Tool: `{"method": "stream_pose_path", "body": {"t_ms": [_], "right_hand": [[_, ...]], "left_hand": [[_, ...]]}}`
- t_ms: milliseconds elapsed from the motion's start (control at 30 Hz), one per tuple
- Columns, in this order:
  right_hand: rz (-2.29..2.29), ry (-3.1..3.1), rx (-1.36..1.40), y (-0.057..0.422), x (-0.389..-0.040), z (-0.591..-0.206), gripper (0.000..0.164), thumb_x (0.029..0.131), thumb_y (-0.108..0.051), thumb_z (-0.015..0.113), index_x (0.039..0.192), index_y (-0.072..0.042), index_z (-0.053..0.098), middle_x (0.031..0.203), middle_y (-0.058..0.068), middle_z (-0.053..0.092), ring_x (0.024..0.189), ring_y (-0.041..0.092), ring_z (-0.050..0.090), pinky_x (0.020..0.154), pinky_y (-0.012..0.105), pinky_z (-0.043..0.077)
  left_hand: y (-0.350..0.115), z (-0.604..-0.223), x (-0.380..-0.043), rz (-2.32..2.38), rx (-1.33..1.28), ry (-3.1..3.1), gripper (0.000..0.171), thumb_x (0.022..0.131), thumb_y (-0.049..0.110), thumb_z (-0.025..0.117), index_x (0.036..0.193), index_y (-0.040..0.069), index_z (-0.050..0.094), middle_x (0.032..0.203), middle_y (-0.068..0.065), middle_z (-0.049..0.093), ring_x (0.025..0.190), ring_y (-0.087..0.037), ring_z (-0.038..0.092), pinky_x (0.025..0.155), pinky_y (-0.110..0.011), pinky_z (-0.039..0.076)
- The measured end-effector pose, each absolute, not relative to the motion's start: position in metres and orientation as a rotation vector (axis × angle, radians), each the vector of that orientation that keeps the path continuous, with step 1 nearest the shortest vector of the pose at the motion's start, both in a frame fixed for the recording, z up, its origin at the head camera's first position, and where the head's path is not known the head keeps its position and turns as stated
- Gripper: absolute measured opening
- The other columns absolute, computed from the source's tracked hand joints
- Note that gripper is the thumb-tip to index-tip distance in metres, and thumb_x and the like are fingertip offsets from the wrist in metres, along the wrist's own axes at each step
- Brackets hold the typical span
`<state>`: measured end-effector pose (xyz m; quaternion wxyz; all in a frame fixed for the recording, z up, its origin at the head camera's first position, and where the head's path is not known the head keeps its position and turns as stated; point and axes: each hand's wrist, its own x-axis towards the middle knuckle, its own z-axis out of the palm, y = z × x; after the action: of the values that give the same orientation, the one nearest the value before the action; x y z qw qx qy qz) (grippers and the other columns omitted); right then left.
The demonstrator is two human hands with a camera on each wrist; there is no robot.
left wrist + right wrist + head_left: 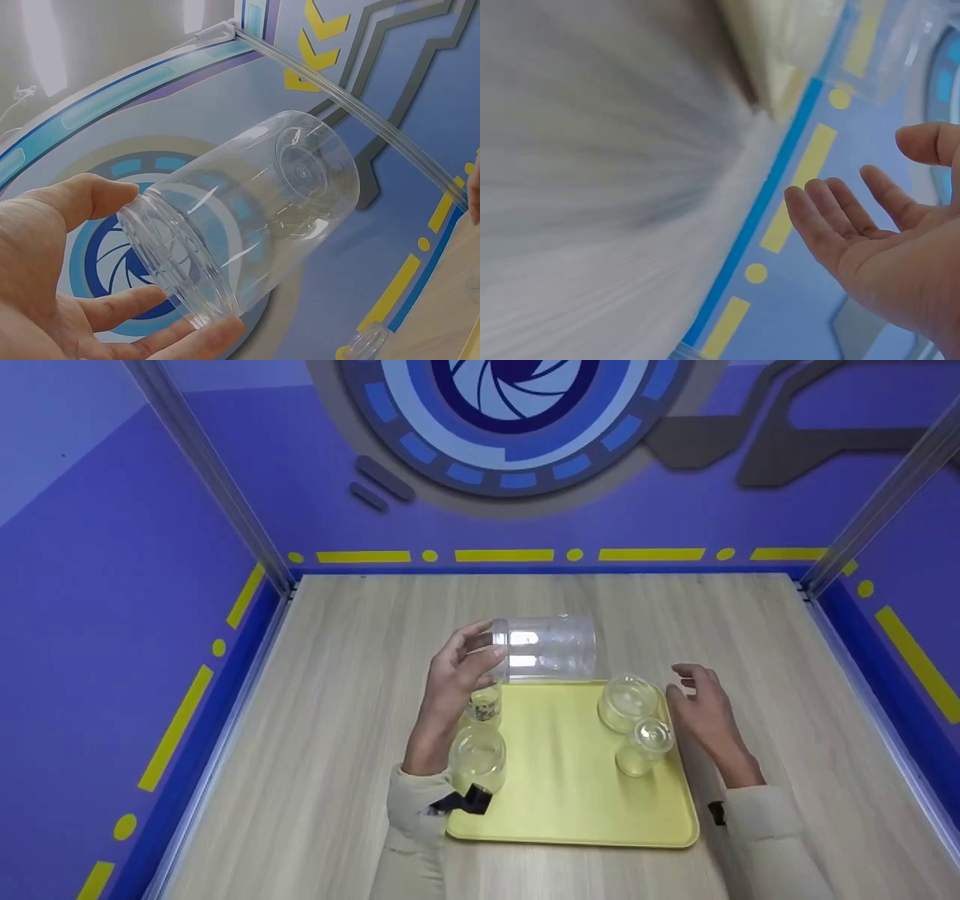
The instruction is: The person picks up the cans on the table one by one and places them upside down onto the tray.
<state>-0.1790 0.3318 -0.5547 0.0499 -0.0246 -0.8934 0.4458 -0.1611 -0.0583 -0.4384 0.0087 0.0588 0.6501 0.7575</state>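
In the head view a large clear plastic jar [551, 649] lies sideways in the air over the far edge of the yellow tray [559, 802]. My left hand [457, 671] grips it round the ringed end, thumb on one side and fingers on the other; the left wrist view shows the same see-through jar [262, 202] tilted, its round base facing away. Beyond the tray's right edge hovers my right hand [701, 709], holding nothing. Its fingers are loosely bent and spread from the thumb in the right wrist view, where the palm [900, 262] shows.
On the tray's right side stand a wide clear jar [628, 705] and a smaller jar [641, 750]. At its left are another clear jar [478, 754] and a small patterned one [484, 705], partly behind my left hand. Blue printed panels [510, 529] wall the wooden table [345, 660].
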Motion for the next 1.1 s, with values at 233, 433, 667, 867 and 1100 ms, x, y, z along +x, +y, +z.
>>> {"method": "stream_pose_path", "body": {"t_ms": [233, 433, 667, 867, 1100], "right_hand": [[1.495, -2.628, -0.055, 0.317, -0.174, -0.529, 0.049, 0.109, -0.019, 0.055, 0.150, 0.006, 0.048, 0.148, 0.026, 0.050, 0.138, 0.044, 0.049, 0.114, 0.057, 0.040], [1.578, -2.559, 0.036, 0.307, -0.169, -0.511, 0.047, 0.110, -0.020, 0.058, 0.151, 0.002, 0.050, 0.149, 0.021, 0.054, 0.136, 0.035, 0.053, 0.109, 0.039, 0.042], [1.796, -2.310, 0.170, 0.290, -0.161, -0.497, 0.042, 0.107, -0.008, 0.062, 0.147, 0.004, 0.053, 0.147, 0.017, 0.057, 0.133, 0.026, 0.056, 0.103, 0.019, 0.044], [1.924, -2.134, 0.370, 0.274, -0.157, -0.494, 0.044, 0.106, 0.001, 0.058, 0.149, 0.009, 0.049, 0.150, 0.024, 0.053, 0.135, 0.024, 0.055, 0.107, 0.024, 0.045], [2.071, -2.048, 0.541, 0.254, -0.156, -0.493, 0.052, 0.104, 0.006, 0.056, 0.154, 0.009, 0.042, 0.155, 0.031, 0.044, 0.141, 0.032, 0.048, 0.109, 0.031, 0.048]], "left_hand": [[-0.057, -0.439, -0.162, 2.376, 0.177, 2.007, 0.064, 0.094, 0.029, 0.074, 0.150, 0.003, 0.055, 0.138, -0.019, 0.060, 0.123, -0.033, 0.061, 0.094, -0.046, 0.057], [-0.058, -0.440, -0.161, 2.366, 0.188, 2.031, 0.065, 0.094, 0.031, 0.073, 0.150, 0.003, 0.055, 0.138, -0.019, 0.060, 0.123, -0.033, 0.061, 0.094, -0.046, 0.057], [-0.058, -0.441, -0.158, 2.374, 0.175, 2.009, 0.065, 0.093, 0.031, 0.074, 0.151, 0.006, 0.055, 0.139, -0.016, 0.061, 0.122, -0.032, 0.062, 0.092, -0.044, 0.058], [-0.057, -0.442, -0.158, 2.362, 0.173, 2.022, 0.066, 0.092, 0.033, 0.074, 0.150, 0.006, 0.056, 0.139, -0.017, 0.060, 0.123, -0.033, 0.062, 0.093, -0.045, 0.057], [-0.056, -0.442, -0.156, 2.345, 0.186, 2.030, 0.068, 0.092, 0.035, 0.074, 0.151, 0.007, 0.054, 0.141, -0.016, 0.059, 0.125, -0.033, 0.061, 0.094, -0.047, 0.056]]}}
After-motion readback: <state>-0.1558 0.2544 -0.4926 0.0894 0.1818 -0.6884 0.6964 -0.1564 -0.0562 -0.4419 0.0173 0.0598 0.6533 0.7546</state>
